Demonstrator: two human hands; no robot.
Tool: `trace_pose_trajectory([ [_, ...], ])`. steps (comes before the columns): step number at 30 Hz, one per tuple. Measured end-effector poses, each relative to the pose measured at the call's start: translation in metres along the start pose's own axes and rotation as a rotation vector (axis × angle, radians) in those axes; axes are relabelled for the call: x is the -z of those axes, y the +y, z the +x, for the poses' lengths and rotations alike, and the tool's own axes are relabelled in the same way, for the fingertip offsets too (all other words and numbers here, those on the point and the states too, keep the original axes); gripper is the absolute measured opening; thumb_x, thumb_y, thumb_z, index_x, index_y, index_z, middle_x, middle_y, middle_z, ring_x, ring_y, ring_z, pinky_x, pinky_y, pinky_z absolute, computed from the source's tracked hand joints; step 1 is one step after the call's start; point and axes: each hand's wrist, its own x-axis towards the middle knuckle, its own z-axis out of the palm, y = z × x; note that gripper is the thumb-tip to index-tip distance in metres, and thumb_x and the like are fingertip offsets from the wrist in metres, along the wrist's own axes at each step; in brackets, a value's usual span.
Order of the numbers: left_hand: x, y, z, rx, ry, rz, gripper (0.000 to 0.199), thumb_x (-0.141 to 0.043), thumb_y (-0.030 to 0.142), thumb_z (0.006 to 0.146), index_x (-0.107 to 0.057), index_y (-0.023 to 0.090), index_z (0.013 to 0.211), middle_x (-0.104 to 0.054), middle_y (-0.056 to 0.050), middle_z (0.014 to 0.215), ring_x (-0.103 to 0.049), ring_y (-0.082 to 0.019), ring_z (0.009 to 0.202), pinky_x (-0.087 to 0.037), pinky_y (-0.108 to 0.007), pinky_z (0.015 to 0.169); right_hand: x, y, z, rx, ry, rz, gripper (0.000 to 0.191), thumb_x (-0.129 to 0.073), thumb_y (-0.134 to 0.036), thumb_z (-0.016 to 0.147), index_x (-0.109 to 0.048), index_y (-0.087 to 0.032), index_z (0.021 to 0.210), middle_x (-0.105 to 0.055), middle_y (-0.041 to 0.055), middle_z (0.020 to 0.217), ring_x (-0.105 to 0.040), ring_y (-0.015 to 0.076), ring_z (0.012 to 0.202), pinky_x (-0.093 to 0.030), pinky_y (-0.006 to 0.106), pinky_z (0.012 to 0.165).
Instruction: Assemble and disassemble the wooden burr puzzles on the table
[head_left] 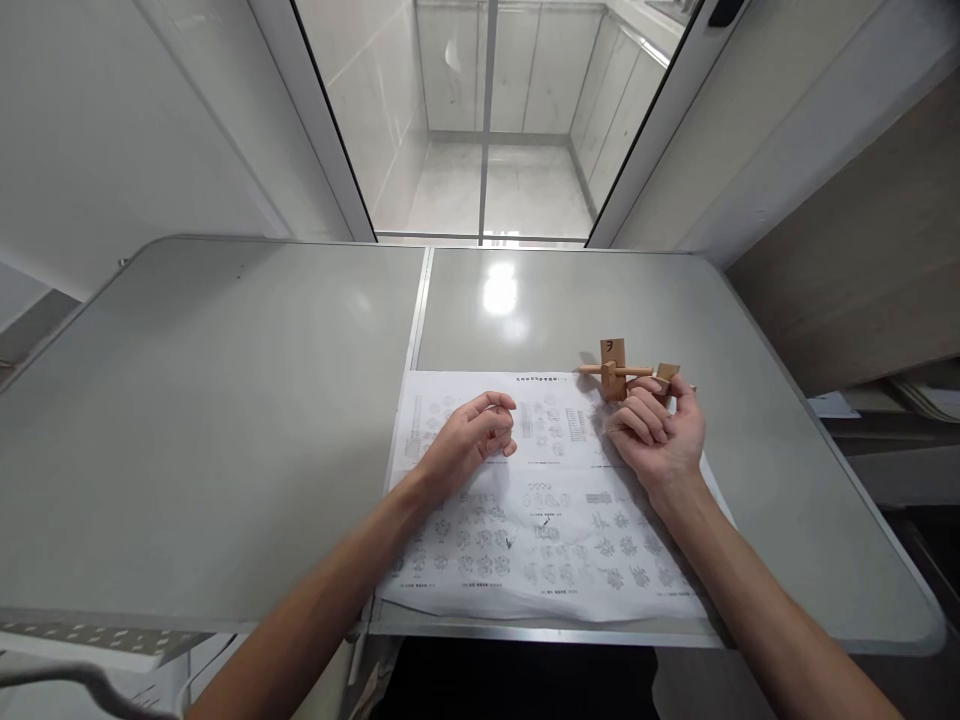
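Observation:
My left hand (480, 437) rests over the upper left part of a printed paper sheet (570, 540), its fingers curled inward; whether anything is inside them is hidden. On the right, my right hand (661, 425) is turned palm up with bent fingers, the thumb and fingertips touching a small wooden piece (666, 372). Just left of those fingertips, at the sheet's top right edge, sits a wooden assembly (613, 372) with a flat upright plate bearing a dark mark and a thin rod across it. Small diagrams in rows cover the sheet.
The grey table (225, 430) has a metal seam (421, 310) running from its far edge to the sheet. Beyond it stands a glass door (517, 120). Shelves (870, 430) with papers are at the right, and a patterned board (90, 640) is below the near left edge.

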Motion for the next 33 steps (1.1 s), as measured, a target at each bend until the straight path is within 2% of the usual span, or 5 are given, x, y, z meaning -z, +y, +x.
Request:
trace_pose_trajectory([
  [5,0.0,0.0,0.0,0.005,0.002,-0.001,0.019,-0.075,0.024,0.083,-0.064,0.019,0.099,-0.036,0.007,0.068,-0.029,-0.011,0.063,-0.04,-0.028,0.066,0.0,-0.001,0.0,0.046,0.032,-0.125,0.025,-0.051,-0.035,0.109,-0.042,-0.027,0.087,-0.021,-0.0162,0.045,-0.027,0.0092,0.029,-0.025,0.023,0.029],
  [19,0.001,-0.001,-0.001,0.001,0.002,0.01,0.018,-0.074,0.024,0.083,-0.065,0.02,0.098,-0.036,0.007,0.07,-0.029,-0.011,0.063,-0.042,-0.028,0.068,-0.023,0.039,-0.017,0.422,-0.086,-1.054,0.043,-0.066,-0.047,0.103,-0.062,-0.021,0.069,-0.039,-0.0082,0.039,-0.026,0.0066,0.034,-0.022,0.023,0.035],
  [27,0.002,-0.002,0.0,-0.024,-0.021,0.057,0.017,-0.074,0.027,0.088,-0.065,0.02,0.1,-0.047,0.006,0.071,-0.041,-0.011,0.064,-0.045,-0.029,0.074,-0.003,0.055,-0.03,0.052,-0.302,-1.549,0.061,-0.062,-0.056,0.105,-0.05,-0.022,0.056,-0.044,-0.0032,0.046,-0.033,0.0102,0.042,-0.023,0.028,0.043],
  [30,0.001,0.0,-0.003,-0.085,-0.1,0.205,0.027,-0.076,0.039,0.092,-0.069,0.02,0.111,-0.067,-0.005,0.099,-0.063,-0.018,0.092,-0.05,-0.033,0.092,-0.002,0.059,-0.032,-0.108,-0.466,-1.647,0.066,-0.057,-0.062,0.105,-0.044,-0.023,0.053,-0.039,-0.0039,0.046,-0.031,0.0105,0.043,-0.022,0.028,0.043],
  [33,-0.001,0.001,-0.006,-0.094,-0.253,0.306,0.052,-0.08,0.052,0.091,-0.068,0.023,0.132,-0.068,-0.012,0.132,-0.064,-0.027,0.126,-0.049,-0.04,0.108,-0.004,0.063,-0.032,-0.107,-0.605,-1.712,0.065,-0.055,-0.063,0.105,-0.038,-0.023,0.057,-0.035,-0.0045,0.051,-0.029,0.0108,0.047,-0.023,0.028,0.045],
])
